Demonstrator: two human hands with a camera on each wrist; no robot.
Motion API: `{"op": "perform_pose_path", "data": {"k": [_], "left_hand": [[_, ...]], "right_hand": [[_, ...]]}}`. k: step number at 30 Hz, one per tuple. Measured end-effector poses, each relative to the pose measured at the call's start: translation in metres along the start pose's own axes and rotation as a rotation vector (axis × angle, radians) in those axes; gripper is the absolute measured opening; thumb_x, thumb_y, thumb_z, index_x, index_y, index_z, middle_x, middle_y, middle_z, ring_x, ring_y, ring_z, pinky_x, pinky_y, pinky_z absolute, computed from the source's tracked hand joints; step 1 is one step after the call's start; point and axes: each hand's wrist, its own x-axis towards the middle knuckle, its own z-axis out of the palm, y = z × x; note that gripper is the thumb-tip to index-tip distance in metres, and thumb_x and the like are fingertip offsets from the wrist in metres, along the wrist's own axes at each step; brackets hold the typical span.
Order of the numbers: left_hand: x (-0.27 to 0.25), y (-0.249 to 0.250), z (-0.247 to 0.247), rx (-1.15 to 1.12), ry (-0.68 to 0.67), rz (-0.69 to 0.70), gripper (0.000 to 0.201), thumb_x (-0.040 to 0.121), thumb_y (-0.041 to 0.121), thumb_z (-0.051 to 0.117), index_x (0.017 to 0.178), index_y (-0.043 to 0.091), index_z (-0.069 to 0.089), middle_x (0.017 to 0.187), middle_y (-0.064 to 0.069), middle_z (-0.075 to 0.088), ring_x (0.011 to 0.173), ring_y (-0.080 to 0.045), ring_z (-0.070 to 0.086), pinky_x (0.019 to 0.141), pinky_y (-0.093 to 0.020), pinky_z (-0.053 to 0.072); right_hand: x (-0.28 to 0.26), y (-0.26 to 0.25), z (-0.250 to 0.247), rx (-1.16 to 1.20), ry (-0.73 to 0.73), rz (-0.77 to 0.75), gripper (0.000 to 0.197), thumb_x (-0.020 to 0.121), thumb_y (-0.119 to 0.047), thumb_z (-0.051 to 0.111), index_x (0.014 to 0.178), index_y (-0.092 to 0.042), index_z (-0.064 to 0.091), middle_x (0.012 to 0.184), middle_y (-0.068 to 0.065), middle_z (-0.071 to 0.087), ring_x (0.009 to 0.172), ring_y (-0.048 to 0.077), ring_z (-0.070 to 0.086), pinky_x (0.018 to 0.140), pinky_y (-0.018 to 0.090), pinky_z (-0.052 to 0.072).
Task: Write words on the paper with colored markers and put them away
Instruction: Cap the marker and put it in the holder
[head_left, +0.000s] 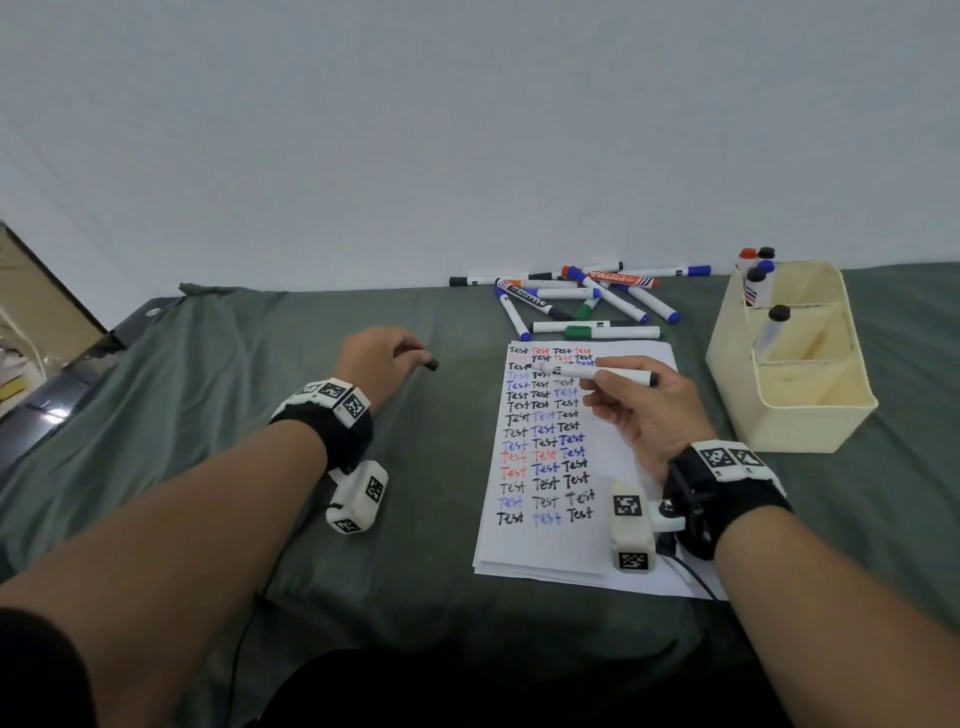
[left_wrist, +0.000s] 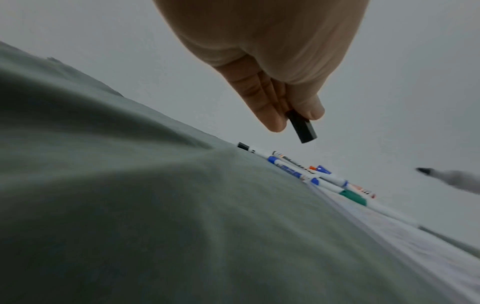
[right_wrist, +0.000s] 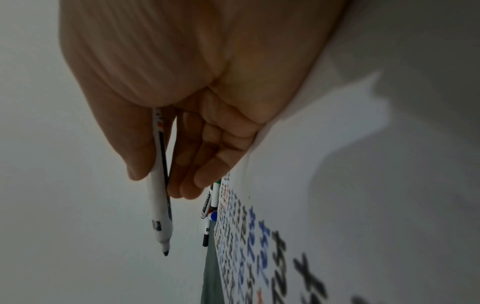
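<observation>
A white paper (head_left: 613, 530) covered with rows of "Test" in black, blue and red lies on the green cloth. My right hand (head_left: 631, 397) hovers over its upper part and holds an uncapped black marker (head_left: 592, 372) (right_wrist: 159, 207), tip pointing left. My left hand (head_left: 387, 358) is over the cloth to the left of the paper. It pinches the black cap (head_left: 431, 364) (left_wrist: 302, 130) between thumb and fingers. A heap of capped markers (head_left: 576, 296) (left_wrist: 314, 176) lies beyond the paper by the wall.
A cream plastic organizer (head_left: 800, 358) stands right of the paper with several markers (head_left: 756, 278) upright in its back compartments. The green cloth (head_left: 260, 415) covers the table up to a white wall. Cardboard and clutter (head_left: 31, 332) sit at the far left.
</observation>
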Motion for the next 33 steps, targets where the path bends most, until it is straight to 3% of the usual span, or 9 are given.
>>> {"op": "perform_pose_path", "data": {"k": [5,8,10,20,28,33], "left_hand": [[-0.002,0.041,0.016,-0.251,-0.081,-0.006,0.009,0.090,0.033,0.070,0.082,0.036,0.066,0.065,0.010,0.070,0.064,-0.005,0.069,0.067,-0.021,0.052],[-0.004,0.062,0.021,-0.327,-0.121,-0.001,0.011,0.090,0.031,0.070,0.081,0.034,0.066,0.064,0.013,0.070,0.059,-0.002,0.068,0.057,-0.009,0.045],[-0.005,0.072,0.022,-0.381,-0.139,-0.017,0.010,0.091,0.028,0.070,0.082,0.032,0.067,0.064,0.013,0.071,0.058,-0.003,0.068,0.054,-0.006,0.044],[-0.010,0.090,0.038,-0.657,-0.275,-0.122,0.004,0.090,0.017,0.072,0.087,0.014,0.071,0.072,-0.004,0.074,0.063,-0.020,0.072,0.061,-0.029,0.059],[-0.012,0.100,0.044,-0.489,-0.330,-0.079,0.012,0.098,0.017,0.059,0.086,0.016,0.061,0.070,0.003,0.070,0.054,-0.009,0.058,0.059,-0.029,0.053],[-0.007,0.113,0.042,-0.433,-0.281,-0.069,0.018,0.099,0.020,0.056,0.081,0.020,0.056,0.071,0.004,0.068,0.054,-0.009,0.051,0.058,-0.029,0.046]], "right_hand": [[-0.003,-0.002,0.001,0.024,-0.009,-0.009,0.016,0.086,0.002,0.074,0.101,-0.002,0.073,0.093,0.028,0.075,0.069,0.028,0.071,0.063,0.029,0.060],[-0.005,-0.004,0.001,0.029,-0.015,-0.007,0.015,0.086,0.003,0.073,0.100,-0.002,0.073,0.093,0.028,0.075,0.070,0.028,0.071,0.064,0.029,0.060],[-0.005,-0.003,0.000,0.033,-0.018,-0.008,0.016,0.086,0.003,0.073,0.101,-0.002,0.073,0.093,0.028,0.074,0.070,0.029,0.071,0.064,0.029,0.060],[-0.002,0.001,-0.001,0.055,-0.050,-0.022,0.017,0.071,-0.009,0.082,0.088,-0.011,0.081,0.092,0.029,0.074,0.069,0.029,0.072,0.063,0.029,0.059],[0.001,0.004,-0.002,0.033,-0.049,-0.031,0.011,0.080,-0.002,0.079,0.088,-0.009,0.080,0.089,0.028,0.074,0.069,0.029,0.072,0.063,0.028,0.059],[0.003,0.005,-0.003,0.046,-0.018,-0.016,0.020,0.071,-0.013,0.085,0.091,-0.013,0.081,0.095,0.028,0.075,0.076,0.030,0.074,0.064,0.029,0.059]]}}
